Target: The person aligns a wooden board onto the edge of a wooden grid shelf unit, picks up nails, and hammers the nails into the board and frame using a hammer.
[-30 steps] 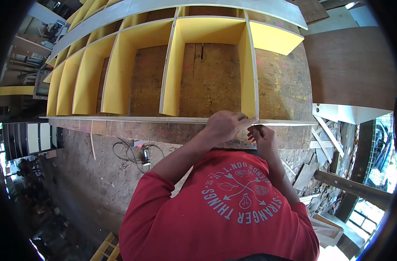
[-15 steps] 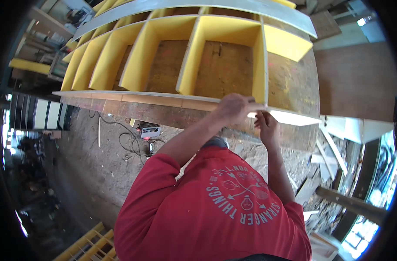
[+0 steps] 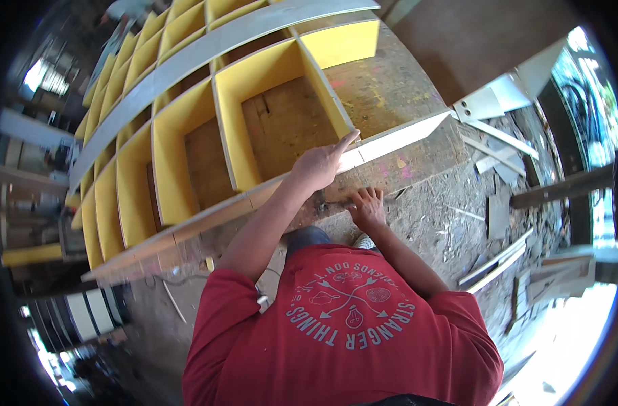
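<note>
A yellow grid of upright panels (image 3: 322, 84) lies on the worn wooden workbench (image 3: 407, 78), with a long narrow board (image 3: 403, 137) along its near side. My left hand (image 3: 317, 167) is closed over the top edge of this board, beside the corner where a yellow divider meets it. One finger stretches along the edge toward that joint; the other fingers are partly hidden. Lower and to the right, my right hand (image 3: 368, 208) is at the bench's near edge, holding nothing, fingers apart and slightly bent. The board's right end reaches past the last divider.
A pale grey strip (image 3: 200, 54) crosses the top of the grid. Beyond the bench on the right is a large brown panel (image 3: 468, 40). Wood offcuts (image 3: 501, 260) and a post (image 3: 552, 195) are on the right, above littered ground. Dark slatted shelving (image 3: 79, 314) is at lower left.
My right hand has left the board's corner and come down to the bench edge. My left hand stays on the board near the joint. The view has turned rightward, tilting the grid.
</note>
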A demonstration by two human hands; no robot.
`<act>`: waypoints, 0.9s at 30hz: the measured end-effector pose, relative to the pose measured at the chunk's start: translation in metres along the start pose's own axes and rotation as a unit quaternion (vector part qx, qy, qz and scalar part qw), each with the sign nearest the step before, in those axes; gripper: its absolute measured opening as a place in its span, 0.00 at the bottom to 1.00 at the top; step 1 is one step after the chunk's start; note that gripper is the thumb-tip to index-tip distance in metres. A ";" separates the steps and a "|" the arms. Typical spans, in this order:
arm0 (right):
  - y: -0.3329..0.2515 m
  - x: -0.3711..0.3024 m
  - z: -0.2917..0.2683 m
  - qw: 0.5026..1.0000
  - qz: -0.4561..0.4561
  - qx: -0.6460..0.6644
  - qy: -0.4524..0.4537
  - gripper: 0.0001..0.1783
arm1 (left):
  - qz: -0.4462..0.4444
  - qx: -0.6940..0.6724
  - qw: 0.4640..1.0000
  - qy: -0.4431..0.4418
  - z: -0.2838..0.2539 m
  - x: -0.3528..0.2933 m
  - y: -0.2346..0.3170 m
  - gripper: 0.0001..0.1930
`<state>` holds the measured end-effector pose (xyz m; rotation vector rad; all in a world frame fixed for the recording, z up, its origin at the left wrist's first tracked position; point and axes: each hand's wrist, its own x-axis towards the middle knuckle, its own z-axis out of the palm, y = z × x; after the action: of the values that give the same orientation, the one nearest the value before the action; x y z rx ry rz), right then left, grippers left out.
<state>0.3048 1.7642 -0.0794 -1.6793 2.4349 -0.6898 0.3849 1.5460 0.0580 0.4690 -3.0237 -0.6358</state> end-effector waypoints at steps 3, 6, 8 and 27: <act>-0.009 -0.012 0.010 0.999 0.028 -0.017 -0.016 0.18 | 0.057 0.073 0.993 -0.071 -0.032 -0.003 -0.005 0.51; -0.034 -0.030 0.018 0.990 0.141 0.025 0.016 0.18 | 0.138 0.091 0.984 -0.066 -0.023 0.000 -0.024 0.52; -0.064 -0.040 0.020 0.979 0.185 0.038 0.071 0.16 | 0.184 0.074 0.979 -0.049 -0.017 0.004 -0.033 0.52; -0.205 0.012 0.004 0.498 0.404 0.630 0.438 0.17 | 0.196 0.047 0.977 -0.070 -0.027 0.006 -0.029 0.47</act>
<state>0.4778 1.6934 0.0048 0.5311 1.4705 -2.4571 0.3893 1.5087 0.0706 -0.1823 -3.1470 -0.5170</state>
